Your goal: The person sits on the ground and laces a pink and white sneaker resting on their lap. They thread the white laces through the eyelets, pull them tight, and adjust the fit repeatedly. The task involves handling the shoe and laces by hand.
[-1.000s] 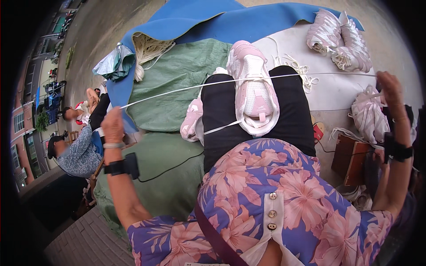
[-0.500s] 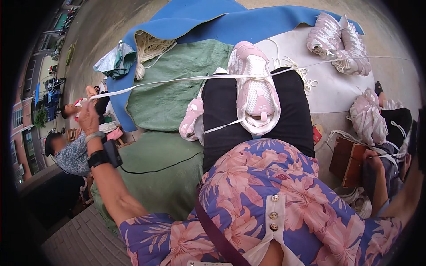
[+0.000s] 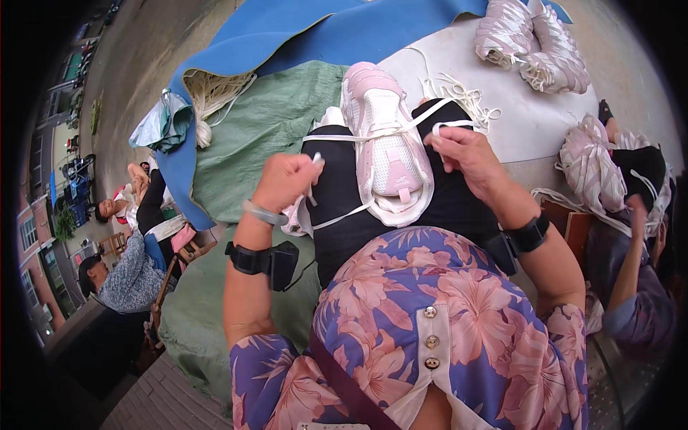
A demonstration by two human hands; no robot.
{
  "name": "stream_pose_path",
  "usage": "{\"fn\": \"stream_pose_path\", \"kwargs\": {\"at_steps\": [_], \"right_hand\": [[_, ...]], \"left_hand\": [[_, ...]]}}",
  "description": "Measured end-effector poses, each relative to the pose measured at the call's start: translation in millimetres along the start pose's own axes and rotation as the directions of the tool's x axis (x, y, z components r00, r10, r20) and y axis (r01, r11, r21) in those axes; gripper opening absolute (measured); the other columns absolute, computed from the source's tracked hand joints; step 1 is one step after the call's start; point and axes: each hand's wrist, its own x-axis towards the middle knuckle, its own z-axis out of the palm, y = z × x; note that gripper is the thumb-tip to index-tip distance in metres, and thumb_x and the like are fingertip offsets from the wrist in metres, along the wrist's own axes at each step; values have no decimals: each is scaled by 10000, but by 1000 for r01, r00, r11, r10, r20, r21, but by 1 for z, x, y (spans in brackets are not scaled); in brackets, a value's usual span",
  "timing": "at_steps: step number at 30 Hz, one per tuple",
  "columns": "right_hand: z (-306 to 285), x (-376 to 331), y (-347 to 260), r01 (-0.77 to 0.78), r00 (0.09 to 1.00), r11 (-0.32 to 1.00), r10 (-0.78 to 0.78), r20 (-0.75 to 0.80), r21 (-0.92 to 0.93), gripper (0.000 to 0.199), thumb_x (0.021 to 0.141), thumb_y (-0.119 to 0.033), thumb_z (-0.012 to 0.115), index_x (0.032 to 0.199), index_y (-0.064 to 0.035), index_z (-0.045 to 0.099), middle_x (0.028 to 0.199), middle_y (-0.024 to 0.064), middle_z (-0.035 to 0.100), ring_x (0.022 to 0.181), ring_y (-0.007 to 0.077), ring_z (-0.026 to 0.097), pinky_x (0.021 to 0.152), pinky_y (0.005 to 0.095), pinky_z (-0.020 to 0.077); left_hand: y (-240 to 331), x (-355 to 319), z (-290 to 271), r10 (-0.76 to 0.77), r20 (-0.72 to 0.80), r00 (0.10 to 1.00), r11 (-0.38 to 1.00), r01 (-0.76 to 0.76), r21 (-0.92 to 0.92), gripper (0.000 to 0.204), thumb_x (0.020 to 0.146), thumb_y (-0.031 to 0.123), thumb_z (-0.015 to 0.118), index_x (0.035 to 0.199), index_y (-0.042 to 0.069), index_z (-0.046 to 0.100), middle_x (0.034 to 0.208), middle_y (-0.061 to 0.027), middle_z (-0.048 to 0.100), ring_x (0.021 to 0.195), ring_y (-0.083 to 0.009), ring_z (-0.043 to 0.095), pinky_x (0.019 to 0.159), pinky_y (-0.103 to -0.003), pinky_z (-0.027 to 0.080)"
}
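A pink and white shoe upper lies across my lap, toe pointing away from me. One white shoelace crosses its middle and runs out to both sides. To the left of it, my left hand is closed with the lace pinched between thumb and fingers. On the other side my right hand grips the lace's other part, which loops over the fingers. A second white strand runs from the shoe's heel opening toward my left hand. Part of another pink piece shows beneath my left wrist, mostly hidden.
Bundled pink and white uppers rest on a pale sheet at the far right. A hank of cream laces hangs by the blue mat. Green sacking lies ahead. One person sits close at right, others at left.
Both hands have come in toward the shoe from far out at the sides. The lace, earlier stretched tight and wide, is now slack and shorter between them.
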Motion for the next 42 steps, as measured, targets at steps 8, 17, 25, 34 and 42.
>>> {"fn": "stream_pose_path", "kwargs": {"at_steps": [8,17,25,34,42], "right_hand": [[20,19,1,128,988,981,-112,-110,147,111,809,-118,659,752,-45,597,699,13,594,608,63,547,553,194,463],[23,22,7,226,964,970,-210,-163,91,64,813,-79,639,826,-19,620,691,14,598,606,54,526,557,184,430],[27,20,16,375,898,922,-387,-208,-96,60,796,-53,647,815,-5,616,644,-39,518,586,23,427,535,172,364],[27,20,21,575,726,664,-684,-76,-478,67,753,-26,635,811,-19,603,657,38,546,609,129,520,551,258,421],[31,34,20,651,540,295,-828,153,-700,120,698,-5,615,813,-37,609,729,129,606,668,293,607,596,337,481]], "left_hand": [[7,11,13,-108,-153,982,439,-91,-894,260,903,236,524,745,35,569,632,-91,598,368,-75,434,343,-175,316],[21,12,53,-85,-12,996,317,16,-948,259,932,286,479,854,46,537,724,-125,626,465,-119,556,400,-225,435],[33,6,50,-38,41,998,333,51,-941,183,872,147,572,952,-17,585,783,-102,638,671,-120,617,572,-226,503],[25,5,58,-89,-83,993,564,-19,-826,126,876,163,573,897,39,585,622,-1,545,445,-54,478,377,-165,332],[31,18,70,-87,-207,974,571,-122,-812,86,885,147,545,914,81,497,607,-1,527,400,-53,442,334,-174,308]]}}
